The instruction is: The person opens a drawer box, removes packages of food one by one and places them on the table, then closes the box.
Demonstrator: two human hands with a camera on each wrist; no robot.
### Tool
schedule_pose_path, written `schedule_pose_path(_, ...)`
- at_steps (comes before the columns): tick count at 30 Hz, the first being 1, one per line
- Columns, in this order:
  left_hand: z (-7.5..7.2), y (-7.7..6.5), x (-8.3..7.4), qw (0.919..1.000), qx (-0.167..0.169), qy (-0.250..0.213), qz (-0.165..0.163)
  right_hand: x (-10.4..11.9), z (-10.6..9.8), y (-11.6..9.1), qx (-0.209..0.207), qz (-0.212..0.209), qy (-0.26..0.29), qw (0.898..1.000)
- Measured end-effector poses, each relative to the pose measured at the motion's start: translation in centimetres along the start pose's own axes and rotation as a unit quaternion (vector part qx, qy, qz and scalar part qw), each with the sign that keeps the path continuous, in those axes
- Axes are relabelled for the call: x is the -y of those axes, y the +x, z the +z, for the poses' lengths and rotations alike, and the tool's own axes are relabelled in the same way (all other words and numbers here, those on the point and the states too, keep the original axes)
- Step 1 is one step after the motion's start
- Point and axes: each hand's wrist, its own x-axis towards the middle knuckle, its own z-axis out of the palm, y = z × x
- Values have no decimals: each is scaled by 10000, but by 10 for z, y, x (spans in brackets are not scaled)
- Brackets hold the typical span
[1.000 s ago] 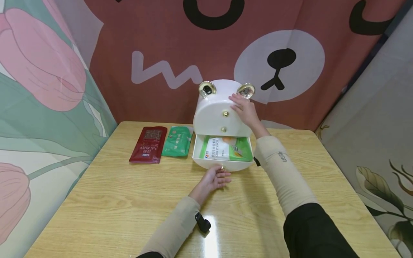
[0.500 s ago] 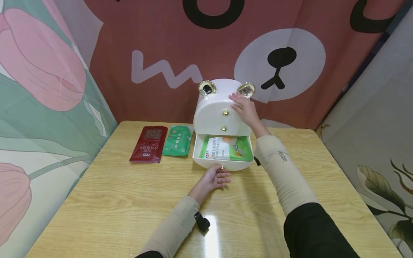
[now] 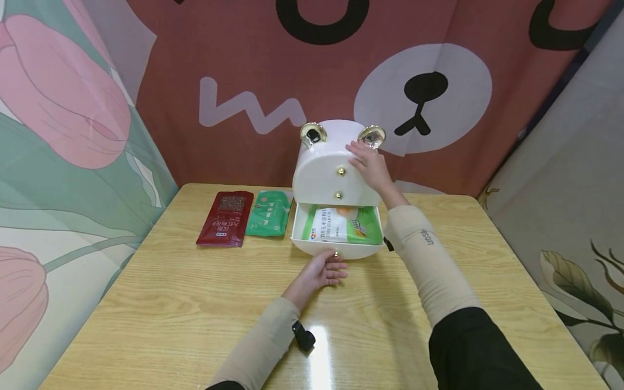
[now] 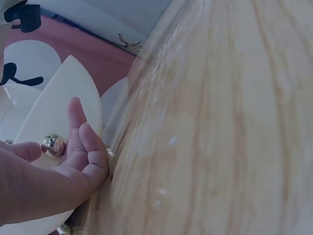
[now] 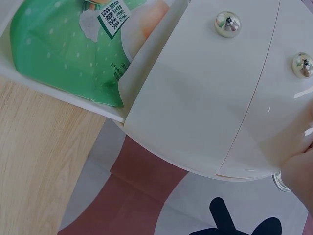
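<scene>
A white two-drawer box [image 3: 319,181] with gold round ears stands at the back of the table. Its lower drawer [image 3: 358,251] is pulled out and holds a green and white corn starch bag [image 3: 336,225], also close up in the right wrist view. My left hand [image 3: 322,271] pinches the drawer's gold knob [image 4: 51,142] between thumb and forefinger, the other fingers loose below it. My right hand [image 3: 371,167] rests on the box's upper right edge by the ear, fingers fairly straight; the right wrist view shows only part of it.
Left of the box, a green packet [image 3: 269,214] and a dark red pouch [image 3: 225,219] lie flat on the wooden table [image 3: 195,314]. Printed cloth [image 3: 244,157] hangs close behind the table, with more on both sides.
</scene>
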Motion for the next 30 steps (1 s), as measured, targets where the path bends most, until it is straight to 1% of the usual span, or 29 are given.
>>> schedule_pose_path(6,-2,-1,-1,9999,95,83,-2,0,0,0,-41,-62,-52,10000)
schedule_pose_path(12,-4,-3,-2,9997,104,187,90,0,0,0,-29,-92,-117,9999)
schedule_pose_path(18,-5,-7,-3,10000,21,4,89,-3,1,0,-34,-164,-127,9998)
schedule_pose_path(20,-5,-9,-4,9999,43,-83,43,-3,2,0,-43,-170,-100,9998)
schedule_pose_path(22,-5,-11,-5,9999,106,-74,12,-4,2,0,-51,-172,-86,9998)
schedule_pose_path(26,-5,-14,-7,9996,186,192,53,-4,2,0,-49,-160,-87,9998)
schedule_pose_path(30,-5,-17,-8,9982,133,525,252,-3,1,0,-45,-159,-96,9998)
